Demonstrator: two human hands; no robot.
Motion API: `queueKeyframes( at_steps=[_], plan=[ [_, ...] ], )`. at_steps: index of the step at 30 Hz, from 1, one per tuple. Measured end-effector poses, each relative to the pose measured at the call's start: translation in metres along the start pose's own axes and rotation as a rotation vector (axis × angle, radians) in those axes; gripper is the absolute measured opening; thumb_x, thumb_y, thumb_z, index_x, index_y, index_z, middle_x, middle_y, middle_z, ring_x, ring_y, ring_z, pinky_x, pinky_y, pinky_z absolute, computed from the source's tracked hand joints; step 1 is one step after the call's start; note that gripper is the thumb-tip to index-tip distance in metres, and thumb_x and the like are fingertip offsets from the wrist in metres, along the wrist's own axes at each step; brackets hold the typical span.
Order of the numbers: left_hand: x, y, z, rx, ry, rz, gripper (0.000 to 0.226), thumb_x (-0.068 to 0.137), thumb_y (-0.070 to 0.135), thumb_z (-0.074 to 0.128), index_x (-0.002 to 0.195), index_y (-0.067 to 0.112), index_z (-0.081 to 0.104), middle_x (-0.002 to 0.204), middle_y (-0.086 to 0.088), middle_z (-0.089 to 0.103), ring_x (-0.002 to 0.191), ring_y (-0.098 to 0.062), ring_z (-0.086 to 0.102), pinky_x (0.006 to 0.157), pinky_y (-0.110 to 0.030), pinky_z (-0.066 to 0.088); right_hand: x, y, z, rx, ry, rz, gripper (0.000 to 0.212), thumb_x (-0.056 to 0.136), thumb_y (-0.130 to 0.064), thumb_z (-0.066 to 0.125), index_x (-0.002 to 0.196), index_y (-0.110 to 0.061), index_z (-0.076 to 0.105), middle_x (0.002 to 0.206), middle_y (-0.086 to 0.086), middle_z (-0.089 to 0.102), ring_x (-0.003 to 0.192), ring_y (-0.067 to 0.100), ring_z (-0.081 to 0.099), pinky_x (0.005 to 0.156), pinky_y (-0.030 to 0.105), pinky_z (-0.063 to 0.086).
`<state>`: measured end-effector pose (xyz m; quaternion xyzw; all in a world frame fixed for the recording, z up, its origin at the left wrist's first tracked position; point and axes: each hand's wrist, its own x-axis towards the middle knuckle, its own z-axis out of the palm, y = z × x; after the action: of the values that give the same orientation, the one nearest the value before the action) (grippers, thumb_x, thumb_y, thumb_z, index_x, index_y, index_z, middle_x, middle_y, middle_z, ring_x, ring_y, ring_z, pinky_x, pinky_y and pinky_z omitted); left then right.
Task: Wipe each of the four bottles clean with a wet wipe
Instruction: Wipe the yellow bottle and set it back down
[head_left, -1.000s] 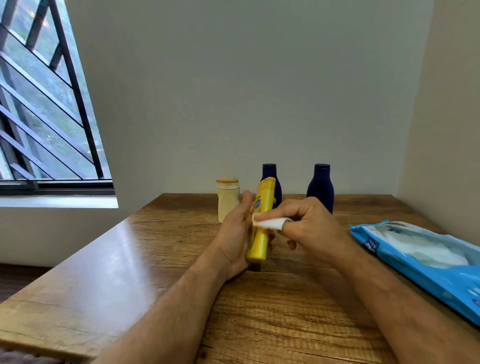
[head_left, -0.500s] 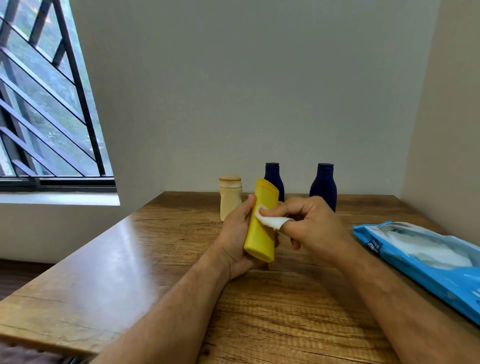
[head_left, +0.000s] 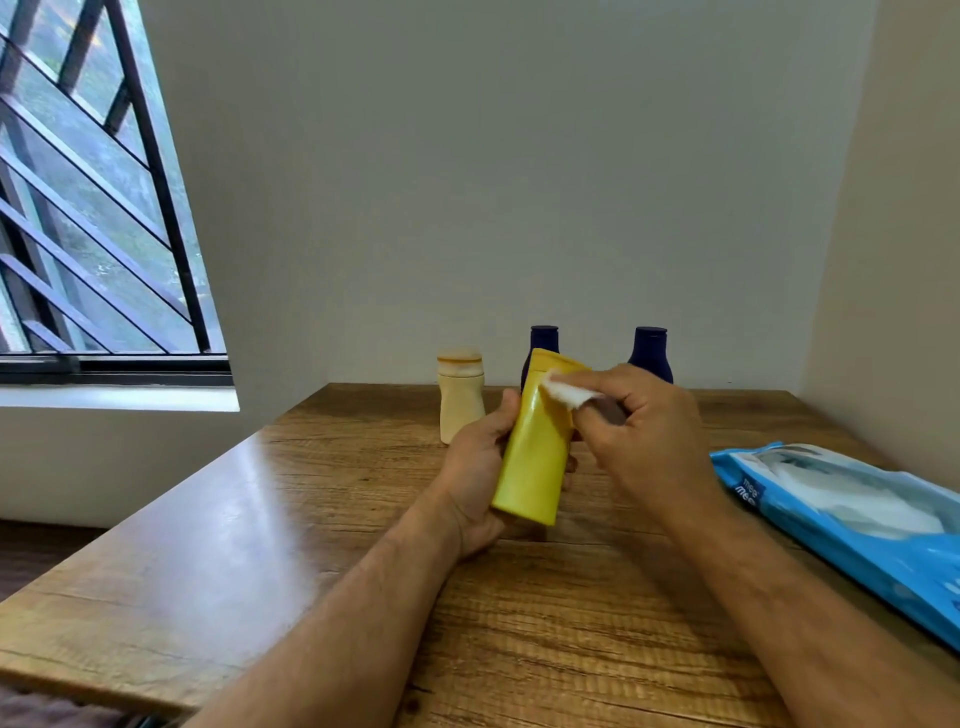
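My left hand (head_left: 475, 470) grips a yellow bottle (head_left: 535, 457) above the wooden table, tilted with its top leaning away from me. My right hand (head_left: 641, 431) pinches a folded white wet wipe (head_left: 566, 389) and presses it against the bottle's upper part. Behind them, near the wall, stand a cream bottle (head_left: 460, 397) with a tan cap and two dark blue bottles (head_left: 544, 340) (head_left: 650, 348), both partly hidden by the yellow bottle and my right hand.
A blue pack of wet wipes (head_left: 852, 509) lies on the right side of the wooden table (head_left: 260, 519). Walls close off the back and right. A barred window (head_left: 93, 208) is at the left.
The yellow bottle has turned in my left hand, its plain broad side now facing me, and tilted further. My right hand has slid the wipe up toward the bottle's top.
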<state>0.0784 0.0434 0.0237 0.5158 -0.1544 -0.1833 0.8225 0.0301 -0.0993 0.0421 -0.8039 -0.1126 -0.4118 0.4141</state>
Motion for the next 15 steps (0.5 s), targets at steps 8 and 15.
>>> queueKeyframes(
  at_steps=[8, 15],
  plan=[
    [0.007, 0.005, -0.009, -0.120, 0.123, 0.180, 0.063, 0.103, 0.050, 0.032, 0.133, 0.000, 0.056, 0.107, -0.017, 0.072, 0.080, -0.023, 0.067, 0.075, -0.037, 0.058, -0.008, -0.015, 0.004, 0.159, -0.632, 0.310, 0.014, 0.082, -0.034, 0.073, 0.095, -0.031, 0.079, 0.080, -0.010, 0.069, 0.059, 0.012, 0.058, 0.051, 0.023, 0.050],
    [0.003, -0.001, 0.000, -0.027, 0.023, 0.047, 0.051, 0.104, 0.047, 0.039, 0.120, 0.006, 0.065, 0.113, -0.020, 0.072, 0.098, -0.030, 0.068, 0.094, -0.045, 0.052, -0.004, -0.006, 0.004, 0.106, -0.164, 0.153, 0.019, 0.085, -0.017, 0.072, 0.096, -0.031, 0.078, 0.088, -0.013, 0.068, 0.074, -0.004, 0.060, 0.056, 0.009, 0.045]
  ],
)
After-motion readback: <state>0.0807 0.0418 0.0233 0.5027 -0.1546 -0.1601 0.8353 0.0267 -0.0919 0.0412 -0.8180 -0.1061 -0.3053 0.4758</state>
